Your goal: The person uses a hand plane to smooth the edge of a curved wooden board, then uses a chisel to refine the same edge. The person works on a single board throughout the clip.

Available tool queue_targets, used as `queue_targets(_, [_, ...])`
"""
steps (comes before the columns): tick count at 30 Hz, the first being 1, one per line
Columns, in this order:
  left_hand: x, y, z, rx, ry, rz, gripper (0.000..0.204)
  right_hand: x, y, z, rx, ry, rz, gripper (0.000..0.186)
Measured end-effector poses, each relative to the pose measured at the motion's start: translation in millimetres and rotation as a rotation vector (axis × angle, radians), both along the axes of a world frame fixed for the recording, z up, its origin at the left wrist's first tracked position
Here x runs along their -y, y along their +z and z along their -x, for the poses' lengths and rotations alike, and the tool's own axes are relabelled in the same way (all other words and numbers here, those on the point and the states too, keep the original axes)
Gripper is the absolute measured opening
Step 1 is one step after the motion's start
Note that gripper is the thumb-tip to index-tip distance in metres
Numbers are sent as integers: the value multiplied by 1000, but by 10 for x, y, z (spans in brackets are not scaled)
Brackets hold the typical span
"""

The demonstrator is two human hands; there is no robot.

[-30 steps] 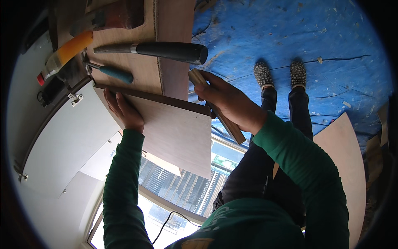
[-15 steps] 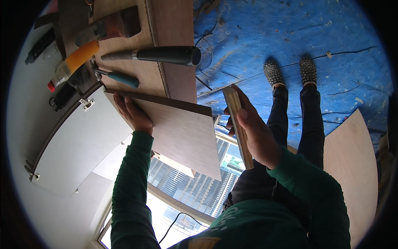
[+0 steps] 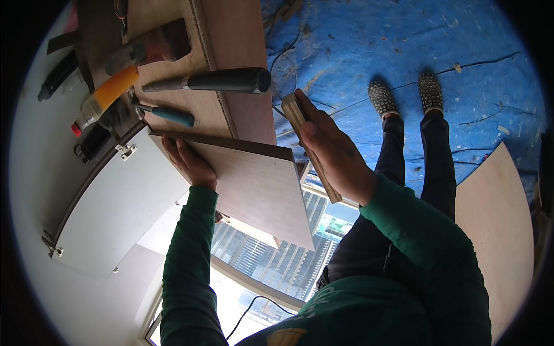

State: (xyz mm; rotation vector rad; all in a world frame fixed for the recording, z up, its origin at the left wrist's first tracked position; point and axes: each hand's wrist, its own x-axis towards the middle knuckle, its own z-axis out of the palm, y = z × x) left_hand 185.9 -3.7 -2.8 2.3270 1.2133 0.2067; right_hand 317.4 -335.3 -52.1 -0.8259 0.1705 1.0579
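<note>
My left hand (image 3: 190,165) lies on the pale face of a wooden cabinet panel (image 3: 254,190), fingers stretched toward its brown edge. In my right hand (image 3: 339,155) is a flat wooden block (image 3: 314,153), held between thumb and fingers. The block tilts, its upper end just past the panel's right corner, a small gap between them. Some fingers of my right hand are hidden behind the block.
On the plywood bench (image 3: 199,118) lie a black-handled chisel (image 3: 225,81), a teal-handled tool (image 3: 167,114), a hand saw (image 3: 156,46) and an orange bottle (image 3: 108,92). A white hinged door (image 3: 121,202) stands left. Blue sheeting (image 3: 340,52) covers the floor; a plywood sheet (image 3: 496,225) is at right.
My right hand has moved up and left with the wooden block, bringing it nearer the bench and tilting it more. My left hand keeps its place on the panel.
</note>
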Motion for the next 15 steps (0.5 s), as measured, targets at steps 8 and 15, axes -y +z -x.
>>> queue_targets(8, [-29,-28,29,25,-9,-13,68,136,43,238,284,25,-26,64])
queue_targets(15, [-8,-17,12,23,-19,2,70,371,-7,-488,540,336,2,57])
